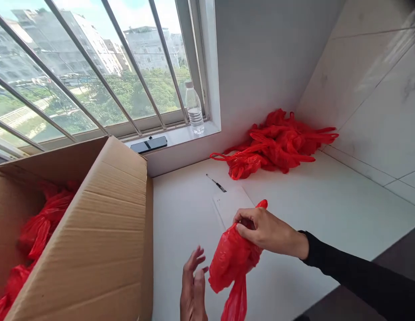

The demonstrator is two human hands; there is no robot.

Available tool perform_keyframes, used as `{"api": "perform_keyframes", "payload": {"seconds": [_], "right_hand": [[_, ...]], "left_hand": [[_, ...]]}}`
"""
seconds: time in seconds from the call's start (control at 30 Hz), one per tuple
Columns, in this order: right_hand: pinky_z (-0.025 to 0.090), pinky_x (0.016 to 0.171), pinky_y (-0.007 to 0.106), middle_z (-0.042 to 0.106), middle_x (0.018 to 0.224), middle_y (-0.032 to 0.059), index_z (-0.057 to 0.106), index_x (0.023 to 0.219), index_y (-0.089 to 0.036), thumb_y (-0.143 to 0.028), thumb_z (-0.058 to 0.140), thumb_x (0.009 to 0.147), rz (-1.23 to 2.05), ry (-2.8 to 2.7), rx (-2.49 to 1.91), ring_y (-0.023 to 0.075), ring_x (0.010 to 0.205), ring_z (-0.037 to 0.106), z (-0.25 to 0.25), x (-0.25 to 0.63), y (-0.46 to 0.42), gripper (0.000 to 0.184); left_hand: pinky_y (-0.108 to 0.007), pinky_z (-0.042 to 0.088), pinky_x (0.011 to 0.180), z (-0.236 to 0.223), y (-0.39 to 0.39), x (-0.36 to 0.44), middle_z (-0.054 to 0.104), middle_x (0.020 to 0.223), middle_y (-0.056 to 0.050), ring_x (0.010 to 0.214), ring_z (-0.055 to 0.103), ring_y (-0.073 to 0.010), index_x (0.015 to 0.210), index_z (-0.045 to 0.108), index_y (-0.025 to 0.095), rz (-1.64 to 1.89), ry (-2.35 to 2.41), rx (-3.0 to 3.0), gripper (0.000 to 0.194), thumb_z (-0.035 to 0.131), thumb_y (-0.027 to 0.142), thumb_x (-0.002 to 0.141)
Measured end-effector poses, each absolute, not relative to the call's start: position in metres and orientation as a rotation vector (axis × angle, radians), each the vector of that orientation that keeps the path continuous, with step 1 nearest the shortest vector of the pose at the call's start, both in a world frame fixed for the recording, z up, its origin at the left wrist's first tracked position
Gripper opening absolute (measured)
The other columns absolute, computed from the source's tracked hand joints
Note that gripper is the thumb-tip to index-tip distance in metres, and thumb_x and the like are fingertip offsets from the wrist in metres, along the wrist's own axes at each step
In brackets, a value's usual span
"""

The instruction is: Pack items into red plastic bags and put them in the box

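One red bag (234, 256) was bunched up in my right hand (256, 225), thumb and fingers closed on it, over the bench (180, 209) toward its near edge. Left hand (194, 283) was half open and empty, right beside it. Heap of red bags (281, 142) sat at the back corner, cardboard box (103, 232) along the left edge.

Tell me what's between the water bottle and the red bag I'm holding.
In the head view, a pen and a flat white item lie between them.
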State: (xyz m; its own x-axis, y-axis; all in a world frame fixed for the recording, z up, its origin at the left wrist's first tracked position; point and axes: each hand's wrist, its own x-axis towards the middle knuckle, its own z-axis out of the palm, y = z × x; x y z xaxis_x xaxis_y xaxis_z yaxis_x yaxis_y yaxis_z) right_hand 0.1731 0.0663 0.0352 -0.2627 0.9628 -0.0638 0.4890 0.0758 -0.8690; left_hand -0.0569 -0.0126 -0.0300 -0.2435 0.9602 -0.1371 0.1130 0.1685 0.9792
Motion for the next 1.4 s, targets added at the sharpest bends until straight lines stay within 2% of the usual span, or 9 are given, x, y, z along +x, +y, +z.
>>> {"api": "perform_keyframes", "payload": {"seconds": [0.13,0.3,0.5,0.77,0.87,0.97,1.13,1.27,1.4], "right_hand": [[0.044,0.062,0.028,0.070,0.076,-0.0038,0.070,0.087,-0.023,-0.018,0.055,0.093,1.259,-1.767,-1.449,0.0149,0.067,0.060,-0.005,0.156,0.044,0.016],[0.047,0.073,0.033,0.069,0.113,0.0000,0.063,0.116,-0.026,-0.028,0.049,0.102,1.027,-1.655,-1.498,0.0148,0.074,0.058,-0.018,0.163,0.023,0.020],[0.045,0.069,0.032,0.062,0.106,-0.0003,0.059,0.109,-0.026,-0.022,0.063,0.095,0.901,-1.966,-1.380,0.0180,0.083,0.059,-0.035,0.167,0.001,0.015],[0.042,0.068,0.030,0.061,0.093,-0.0026,0.053,0.097,-0.025,-0.014,0.052,0.101,0.929,-1.952,-1.380,0.0161,0.079,0.058,-0.045,0.171,-0.003,0.011],[0.041,0.068,0.030,0.060,0.093,-0.0023,0.053,0.097,-0.025,-0.016,0.051,0.101,0.957,-1.924,-1.361,0.0161,0.078,0.057,-0.041,0.173,-0.006,0.011],[0.041,0.068,0.030,0.058,0.093,-0.0020,0.052,0.098,-0.025,-0.016,0.050,0.101,0.951,-1.932,-1.322,0.0165,0.078,0.055,-0.039,0.170,-0.007,0.010],[0.041,0.068,0.030,0.056,0.093,-0.0022,0.049,0.098,-0.026,-0.016,0.047,0.102,0.961,-1.937,-1.303,0.0164,0.078,0.054,-0.036,0.167,-0.007,0.011],[0.038,0.064,0.030,0.056,0.092,-0.0019,0.049,0.098,-0.025,-0.018,0.045,0.103,0.943,-1.952,-1.325,0.0162,0.074,0.052,-0.034,0.169,-0.010,0.009],[0.036,0.063,0.031,0.056,0.091,-0.0019,0.049,0.097,-0.025,-0.025,0.042,0.106,0.945,-1.900,-1.409,0.0160,0.069,0.049,-0.034,0.176,-0.012,0.011]], "left_hand": [[-0.038,0.055,0.092,-0.036,-0.019,-0.042,0.071,0.126,-0.009,0.112,0.065,-0.0279,0.124,0.069,0.025,0.917,1.428,1.114,0.047,0.063,0.058,0.092],[-0.033,0.054,0.079,-0.052,-0.018,-0.045,0.077,0.104,-0.007,0.089,0.068,-0.0244,0.111,0.072,0.020,0.899,1.412,1.070,0.043,0.056,0.058,0.096],[-0.030,0.052,0.073,-0.051,-0.011,-0.048,0.077,0.096,-0.005,0.083,0.066,-0.0222,0.106,0.073,0.021,0.911,1.405,1.054,0.042,0.058,0.058,0.094],[-0.035,0.056,0.073,-0.059,-0.011,-0.059,0.076,0.102,-0.009,0.087,0.068,-0.0263,0.105,0.072,0.020,0.895,1.491,1.028,0.046,0.055,0.061,0.095],[-0.041,0.055,0.088,-0.054,-0.013,-0.061,0.070,0.125,-0.009,0.106,0.065,-0.0284,0.120,0.067,0.025,0.930,1.551,1.054,0.043,0.054,0.059,0.096],[-0.044,0.045,0.105,-0.039,-0.016,-0.054,0.060,0.139,-0.003,0.127,0.053,-0.0269,0.129,0.063,0.036,1.034,1.588,1.435,0.031,0.056,0.042,0.100],[-0.042,0.045,0.101,-0.026,-0.011,-0.037,0.066,0.127,-0.004,0.122,0.052,-0.0254,0.125,0.065,0.033,0.849,1.315,2.201,0.033,0.056,0.015,0.098],[-0.041,0.048,0.095,-0.031,-0.005,-0.039,0.071,0.106,-0.002,0.108,0.057,-0.0238,0.104,0.065,0.028,0.824,1.337,2.182,0.018,0.055,0.014,0.099],[-0.041,0.051,0.091,-0.037,-0.004,-0.053,0.070,0.103,-0.002,0.106,0.059,-0.0242,0.102,0.063,0.028,0.861,1.419,2.086,0.012,0.054,0.019,0.101]]}}
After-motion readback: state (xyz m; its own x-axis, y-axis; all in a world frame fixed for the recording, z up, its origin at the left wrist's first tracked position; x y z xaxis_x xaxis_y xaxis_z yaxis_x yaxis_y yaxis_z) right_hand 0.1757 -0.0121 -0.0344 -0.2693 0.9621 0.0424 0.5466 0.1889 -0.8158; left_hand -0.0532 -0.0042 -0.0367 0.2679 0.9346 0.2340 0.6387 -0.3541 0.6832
